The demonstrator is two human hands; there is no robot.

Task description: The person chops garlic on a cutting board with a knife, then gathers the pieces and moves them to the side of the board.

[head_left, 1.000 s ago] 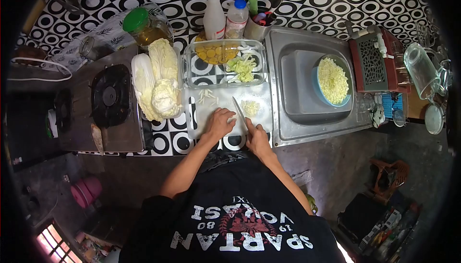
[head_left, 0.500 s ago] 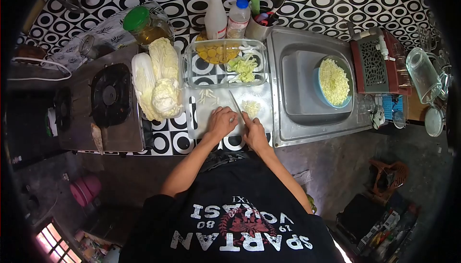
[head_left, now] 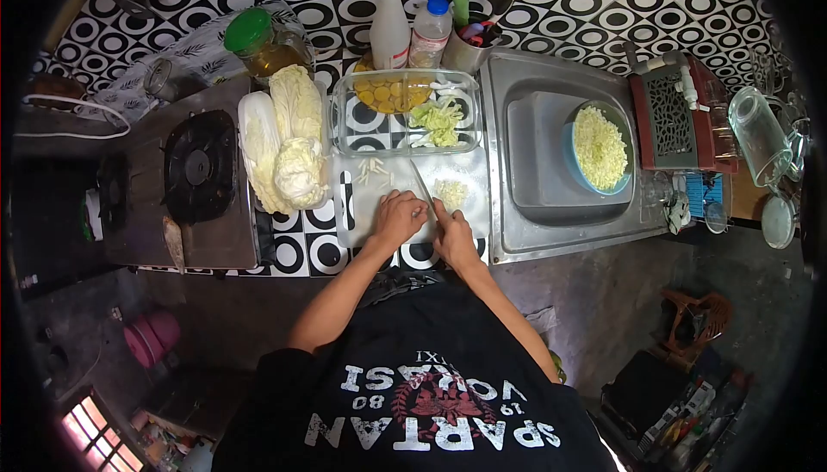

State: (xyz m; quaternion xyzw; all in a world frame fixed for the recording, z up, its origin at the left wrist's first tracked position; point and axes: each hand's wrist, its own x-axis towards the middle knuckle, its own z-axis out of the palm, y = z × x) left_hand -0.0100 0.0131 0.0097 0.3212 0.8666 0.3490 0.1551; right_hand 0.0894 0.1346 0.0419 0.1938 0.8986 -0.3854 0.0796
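My right hand (head_left: 454, 238) is wrapped round the handle of a knife (head_left: 421, 182), its blade pointing away over the white cutting board (head_left: 357, 226). Close to the blade's left side, my left hand (head_left: 401, 217) rests on the board with its fingers curled together; what they press on is too small to make out. Finely chopped pale cabbage (head_left: 450, 194) lies right of the knife, and a few thin strips (head_left: 372, 168) lie at the board's upper left. Behind the board, a glass container (head_left: 345, 140) holds green-white cabbage pieces (head_left: 438, 121).
Whole cabbages (head_left: 298, 170) lie to the left, beside the stove (head_left: 138, 188). On the right, a blue bowl (head_left: 570, 158) of chopped cabbage stands in the sink (head_left: 525, 231). Bottles (head_left: 429, 37) and a green-lidded jar (head_left: 267, 60) stand at the back.
The view has shifted very slightly. Both hands and the knife keep nearly the same place on the board.
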